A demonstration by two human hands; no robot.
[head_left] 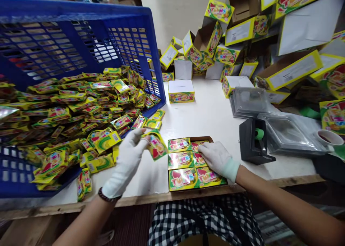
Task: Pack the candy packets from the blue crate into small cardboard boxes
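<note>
- Left hand (126,159), white-gloved: fingertips pinching a yellow Twins packet (155,144) just above the tabletop (205,120)
- Right hand (218,159), white-gloved: open, fingers lying flat on the packed rows
- Shallow cardboard box (210,139): near the front edge of the tabletop, between both hands, holding neat rows of Twins packets (180,160)
- Blue plastic crate (81,33): tilted at left, beside the left hand
- Loose packets (81,120): heaped in and spilling from the crate
- Farther back: one upright carton (181,91), a jumbled pile of printed cartons (285,69)
- At right: black tape dispenser (254,140), clear plastic trays (249,102)
</note>
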